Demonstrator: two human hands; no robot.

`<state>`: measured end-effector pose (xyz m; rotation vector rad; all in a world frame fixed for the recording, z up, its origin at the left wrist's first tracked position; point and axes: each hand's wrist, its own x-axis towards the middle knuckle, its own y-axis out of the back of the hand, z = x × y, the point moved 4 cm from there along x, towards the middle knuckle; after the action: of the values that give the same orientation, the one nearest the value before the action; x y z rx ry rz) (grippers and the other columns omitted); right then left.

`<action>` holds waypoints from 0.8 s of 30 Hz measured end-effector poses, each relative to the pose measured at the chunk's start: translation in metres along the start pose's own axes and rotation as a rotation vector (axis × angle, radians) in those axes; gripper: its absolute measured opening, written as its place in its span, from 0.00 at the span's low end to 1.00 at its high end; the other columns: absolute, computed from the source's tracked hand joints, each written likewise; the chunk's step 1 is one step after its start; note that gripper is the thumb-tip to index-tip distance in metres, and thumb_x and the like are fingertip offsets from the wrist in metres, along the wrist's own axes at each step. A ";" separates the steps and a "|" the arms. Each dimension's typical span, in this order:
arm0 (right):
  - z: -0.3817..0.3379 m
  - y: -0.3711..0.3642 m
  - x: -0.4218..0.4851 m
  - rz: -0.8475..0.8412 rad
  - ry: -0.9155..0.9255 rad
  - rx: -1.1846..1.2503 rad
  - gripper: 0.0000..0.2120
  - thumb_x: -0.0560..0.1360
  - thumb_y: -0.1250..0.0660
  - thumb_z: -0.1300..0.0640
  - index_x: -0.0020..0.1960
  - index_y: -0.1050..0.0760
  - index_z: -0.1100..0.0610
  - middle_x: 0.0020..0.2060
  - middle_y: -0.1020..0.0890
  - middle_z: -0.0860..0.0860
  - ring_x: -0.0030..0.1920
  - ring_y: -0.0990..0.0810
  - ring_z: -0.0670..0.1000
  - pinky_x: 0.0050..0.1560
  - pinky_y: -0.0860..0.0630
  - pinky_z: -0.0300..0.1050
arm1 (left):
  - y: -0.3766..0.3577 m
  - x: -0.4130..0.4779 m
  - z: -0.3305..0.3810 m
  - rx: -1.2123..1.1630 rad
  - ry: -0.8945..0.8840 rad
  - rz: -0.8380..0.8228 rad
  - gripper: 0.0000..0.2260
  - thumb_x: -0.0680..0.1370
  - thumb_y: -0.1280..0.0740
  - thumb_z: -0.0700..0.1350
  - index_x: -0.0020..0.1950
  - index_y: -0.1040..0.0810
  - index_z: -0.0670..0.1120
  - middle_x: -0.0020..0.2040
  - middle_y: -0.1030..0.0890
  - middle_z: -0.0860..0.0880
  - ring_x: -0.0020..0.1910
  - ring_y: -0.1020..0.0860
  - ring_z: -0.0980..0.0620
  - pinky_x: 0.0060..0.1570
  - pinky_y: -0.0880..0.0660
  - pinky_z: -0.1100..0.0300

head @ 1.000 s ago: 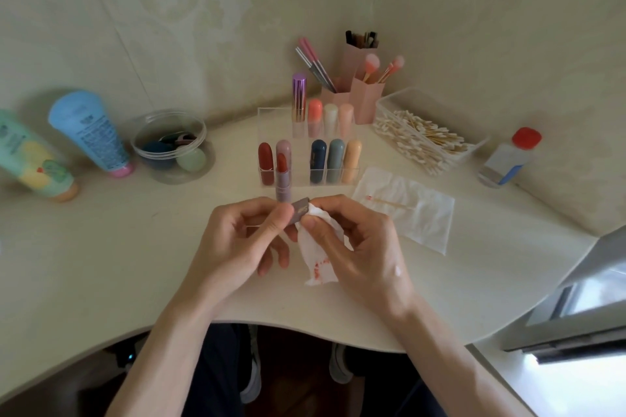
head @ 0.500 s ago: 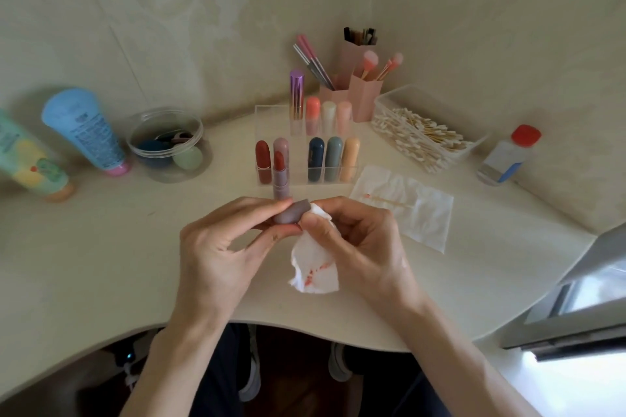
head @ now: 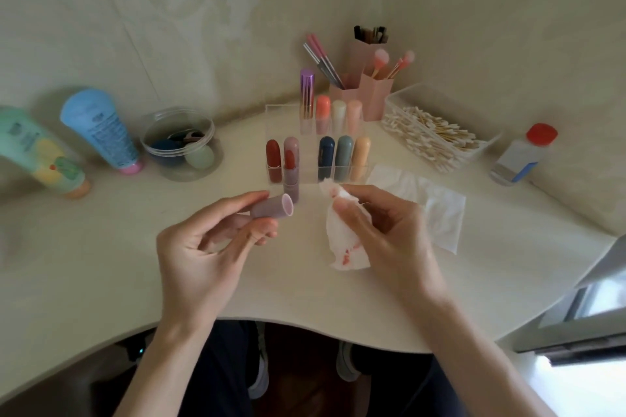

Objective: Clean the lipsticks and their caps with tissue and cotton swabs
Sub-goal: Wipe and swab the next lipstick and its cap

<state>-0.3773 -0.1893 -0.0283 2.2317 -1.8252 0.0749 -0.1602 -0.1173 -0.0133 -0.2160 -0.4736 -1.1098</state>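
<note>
Base of cap [head: 272,207] inside left hand [head: 203,254]; tissue [head: 342,246] partly behind right hand [head: 384,235]

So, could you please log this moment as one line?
left hand: holds mauve cap | right hand: pinches stained tissue | not touching

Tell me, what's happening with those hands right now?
Left hand holds mauve cap. Right hand pinches stained tissue, clear of cap. Uncapped lipstick stands behind.
</note>
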 end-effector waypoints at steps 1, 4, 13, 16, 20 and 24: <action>0.002 -0.002 0.001 -0.013 0.027 -0.087 0.10 0.82 0.29 0.54 0.61 0.15 0.51 0.46 0.13 0.48 0.44 0.16 0.53 0.43 0.21 0.50 | 0.001 0.001 0.000 -0.022 0.012 0.004 0.16 0.72 0.24 0.41 0.59 0.16 0.47 0.42 0.12 0.53 0.35 0.15 0.50 0.44 0.19 0.63; -0.001 -0.006 0.002 -0.069 0.143 -0.309 0.15 0.83 0.34 0.49 0.66 0.17 0.50 0.47 0.18 0.44 0.48 0.19 0.47 0.49 0.27 0.36 | 0.005 0.003 -0.001 -0.051 0.031 0.011 0.15 0.72 0.23 0.39 0.58 0.17 0.45 0.45 0.12 0.49 0.36 0.14 0.47 0.41 0.19 0.61; -0.013 -0.011 0.001 -0.224 0.287 -0.610 0.15 0.82 0.30 0.53 0.68 0.18 0.48 0.55 0.16 0.42 0.53 0.18 0.42 0.53 0.24 0.37 | 0.041 0.023 -0.011 0.576 -0.186 -0.111 0.11 0.74 0.23 0.42 0.56 0.14 0.47 0.50 0.15 0.57 0.42 0.19 0.53 0.44 0.22 0.57; -0.014 -0.013 -0.002 -0.206 0.287 -0.609 0.11 0.82 0.29 0.53 0.63 0.15 0.47 0.53 0.16 0.39 0.51 0.19 0.38 0.51 0.27 0.32 | 0.042 0.026 -0.020 0.641 -0.209 -0.155 0.15 0.75 0.23 0.38 0.61 0.14 0.49 0.51 0.16 0.56 0.42 0.19 0.52 0.43 0.22 0.53; -0.015 -0.024 -0.004 -0.236 0.314 -0.574 0.11 0.82 0.30 0.51 0.62 0.15 0.48 0.50 0.14 0.40 0.49 0.19 0.40 0.51 0.28 0.29 | 0.037 0.029 -0.029 0.765 -0.188 -0.180 0.19 0.76 0.25 0.36 0.63 0.15 0.53 0.53 0.21 0.55 0.39 0.23 0.60 0.40 0.30 0.67; -0.014 -0.025 -0.003 -0.217 0.332 -0.553 0.16 0.83 0.35 0.44 0.64 0.16 0.50 0.51 0.15 0.42 0.52 0.18 0.43 0.55 0.23 0.40 | 0.035 0.028 -0.030 0.802 -0.160 -0.205 0.22 0.77 0.25 0.37 0.68 0.18 0.54 0.51 0.24 0.58 0.39 0.23 0.62 0.41 0.29 0.68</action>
<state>-0.3516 -0.1786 -0.0194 1.8707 -1.2354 -0.0859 -0.1110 -0.1366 -0.0241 0.4593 -1.0605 -1.0225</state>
